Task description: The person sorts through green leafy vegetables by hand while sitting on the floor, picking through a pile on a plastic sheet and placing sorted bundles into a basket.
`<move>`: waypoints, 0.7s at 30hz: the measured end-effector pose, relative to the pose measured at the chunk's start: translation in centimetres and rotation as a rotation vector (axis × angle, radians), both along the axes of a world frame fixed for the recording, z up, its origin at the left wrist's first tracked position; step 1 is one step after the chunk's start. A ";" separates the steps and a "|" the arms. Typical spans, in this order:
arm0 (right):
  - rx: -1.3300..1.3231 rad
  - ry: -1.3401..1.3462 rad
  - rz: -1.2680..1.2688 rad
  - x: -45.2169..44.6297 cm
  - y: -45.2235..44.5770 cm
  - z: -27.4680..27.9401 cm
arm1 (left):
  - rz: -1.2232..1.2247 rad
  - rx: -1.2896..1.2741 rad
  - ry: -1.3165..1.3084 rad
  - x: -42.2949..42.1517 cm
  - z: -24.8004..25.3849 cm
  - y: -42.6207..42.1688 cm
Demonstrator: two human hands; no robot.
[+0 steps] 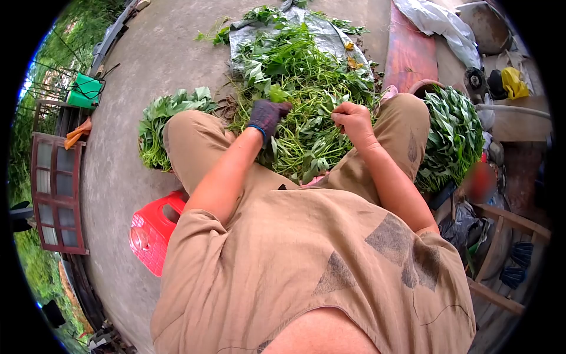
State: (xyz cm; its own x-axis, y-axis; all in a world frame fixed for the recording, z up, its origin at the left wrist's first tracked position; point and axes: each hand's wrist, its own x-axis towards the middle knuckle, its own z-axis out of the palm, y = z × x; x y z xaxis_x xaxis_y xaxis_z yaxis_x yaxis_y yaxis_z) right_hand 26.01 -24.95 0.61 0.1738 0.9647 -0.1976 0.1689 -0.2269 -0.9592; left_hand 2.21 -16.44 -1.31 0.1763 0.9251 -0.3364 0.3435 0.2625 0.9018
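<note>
My left hand (269, 118), in a dark glove with a blue cuff, is closed over the heap of leafy greens (295, 65). A pale green leaf (278, 92) sticks out at its fingers; the rest of what it grips is hidden. Bare, my right hand (355, 123) pinches a thin green stem at the heap's right side, near my knee. Long stems and leaves lie tangled between my legs and spread away over a grey plastic sheet (239, 42).
Bundled greens (171, 121) stand beyond my left knee, and a larger bundle (451, 135) is by my right knee. A red plastic stool (154, 230) is at my left. Wooden framing (498, 295) and bags lie at right. A window frame (58, 192) is far left.
</note>
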 end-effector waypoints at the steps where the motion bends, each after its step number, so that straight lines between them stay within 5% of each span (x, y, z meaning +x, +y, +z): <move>1: -0.015 -0.015 -0.062 0.6 0.0 0.1 | 0.181 -0.037 -0.240 -1.5 -1.8 1.4; 2: -0.037 -0.053 -0.085 1.3 0.1 -0.5 | 0.336 -0.219 -0.142 -2.6 0.5 1.8; 4: -0.072 0.073 -0.100 1.1 0.0 0.4 | 0.345 -0.155 -0.178 -3.6 1.6 1.8; 7: -0.110 0.254 -0.014 -0.7 -0.1 1.6 | 0.061 -0.151 -0.462 0.2 3.5 -2.7; 12: -0.154 0.412 0.120 -2.1 0.6 0.2 | -0.230 -0.277 -0.454 3.4 3.6 -6.4; 15: -0.145 0.072 0.353 -1.9 0.5 0.4 | -0.165 -0.317 -0.379 1.4 4.4 -4.5; 18: 0.539 -0.684 0.471 -2.0 0.0 0.5 | -0.144 -0.231 -0.368 0.1 5.1 -3.9; 19: 0.359 -0.809 0.488 -2.3 -0.6 1.4 | -0.153 -0.212 -0.355 0.2 5.1 -3.9; 21: 0.460 -0.992 0.411 -2.9 -0.6 1.3 | -0.166 -0.174 -0.335 0.2 5.1 -3.9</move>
